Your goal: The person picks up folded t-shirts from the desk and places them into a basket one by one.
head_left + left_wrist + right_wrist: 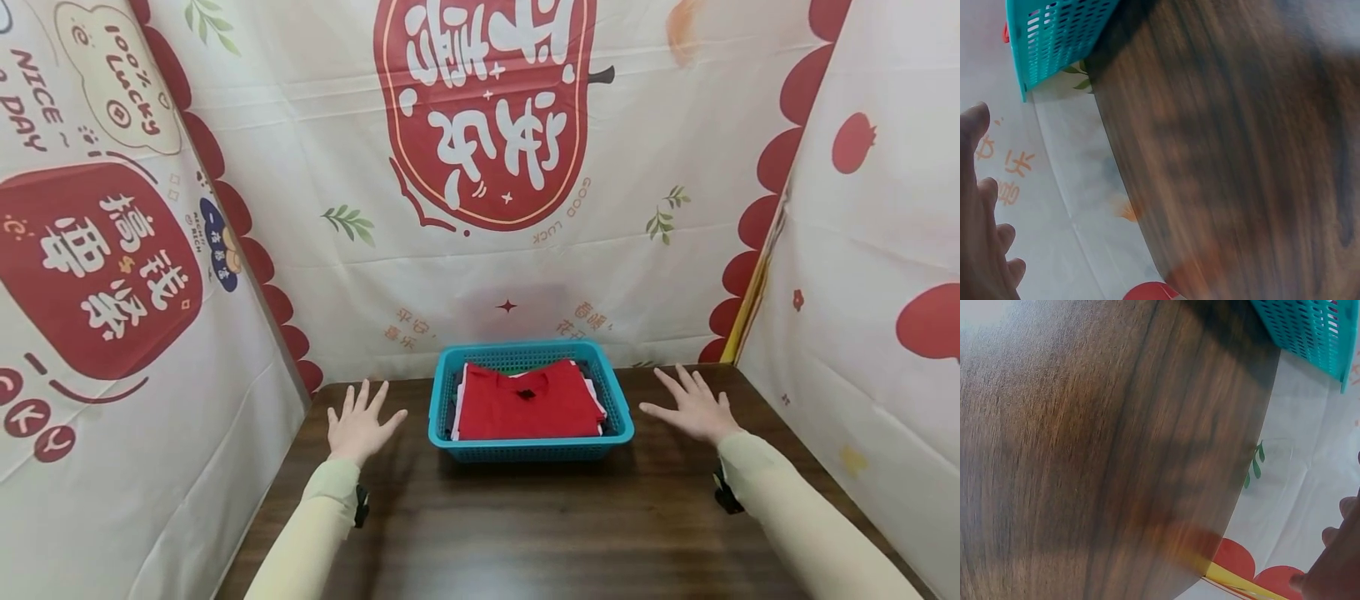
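A turquoise plastic basket (525, 452) with perforated walls stands at the back middle of the table. Inside it lies a folded red shirt (517, 412) with a dark spot at its collar, on top of white and dark folded cloth. My left hand (362, 423) is held to the left of the basket, fingers spread and holding nothing. On the other side, my right hand (696, 407) is likewise spread and bare, apart from the basket's right wall. Each wrist view shows part of the basket's side and some of that hand's fingers.
The dark wood-grain table (525, 533) stretches in front of the basket. Printed white cloth (337, 292) hangs behind it, with further cloth walls at the left and right. A yellow strip (750, 300) runs down the back right corner.
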`<state>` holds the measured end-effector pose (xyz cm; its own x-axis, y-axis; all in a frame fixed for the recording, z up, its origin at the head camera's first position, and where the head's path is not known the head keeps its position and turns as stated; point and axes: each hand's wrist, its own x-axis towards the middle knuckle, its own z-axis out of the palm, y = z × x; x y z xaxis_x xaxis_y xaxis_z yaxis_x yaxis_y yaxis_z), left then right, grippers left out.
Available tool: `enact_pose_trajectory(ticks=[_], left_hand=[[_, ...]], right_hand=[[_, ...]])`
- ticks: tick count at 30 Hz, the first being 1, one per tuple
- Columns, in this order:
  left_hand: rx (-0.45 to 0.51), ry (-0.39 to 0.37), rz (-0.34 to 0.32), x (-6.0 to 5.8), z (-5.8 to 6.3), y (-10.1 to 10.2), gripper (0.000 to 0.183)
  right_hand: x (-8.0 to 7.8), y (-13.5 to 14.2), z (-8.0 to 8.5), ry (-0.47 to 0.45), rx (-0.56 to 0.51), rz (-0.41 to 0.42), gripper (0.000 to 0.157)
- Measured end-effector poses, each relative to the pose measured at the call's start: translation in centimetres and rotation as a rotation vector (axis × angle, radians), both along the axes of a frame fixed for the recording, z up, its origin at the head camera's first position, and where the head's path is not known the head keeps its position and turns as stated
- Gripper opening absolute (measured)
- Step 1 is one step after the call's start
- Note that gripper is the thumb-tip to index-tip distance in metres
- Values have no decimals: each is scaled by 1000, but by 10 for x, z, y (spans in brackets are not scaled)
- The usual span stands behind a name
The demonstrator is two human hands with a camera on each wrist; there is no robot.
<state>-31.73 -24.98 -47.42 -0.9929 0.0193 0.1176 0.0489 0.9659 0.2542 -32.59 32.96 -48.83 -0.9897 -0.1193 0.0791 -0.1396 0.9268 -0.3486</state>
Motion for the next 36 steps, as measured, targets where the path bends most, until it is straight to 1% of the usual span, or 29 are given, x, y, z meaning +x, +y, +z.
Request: enact_pose_trajectory(ticks=[6, 9, 16, 25, 27, 30, 33, 36], left_hand=[[-16, -9, 29, 7, 0, -4, 80], [-18, -16, 34, 8, -1, -5, 80], [-43, -15, 14, 7, -7, -7, 88], [-38, -11, 8, 2, -8, -8, 91], [-37, -5, 7, 3, -8, -7, 89], [-42, -21, 10, 5, -8, -5, 89], [-34, -37, 13, 5, -7, -3, 90], [-19, -22, 15, 4, -5, -1, 90]], right_hand=[[2, -1, 3, 15, 28, -9, 91], [1, -2, 6, 13, 34, -11, 91], [-4, 2, 3, 18, 40, -12, 96], [-9, 2, -2, 26, 31, -33, 99], [-8, 1, -3, 22, 21, -35, 100], [-5, 1, -5, 14, 14, -36, 100], [-4, 1, -3, 14, 20, -39, 101], [-4, 0, 2, 28, 21, -37, 100]])
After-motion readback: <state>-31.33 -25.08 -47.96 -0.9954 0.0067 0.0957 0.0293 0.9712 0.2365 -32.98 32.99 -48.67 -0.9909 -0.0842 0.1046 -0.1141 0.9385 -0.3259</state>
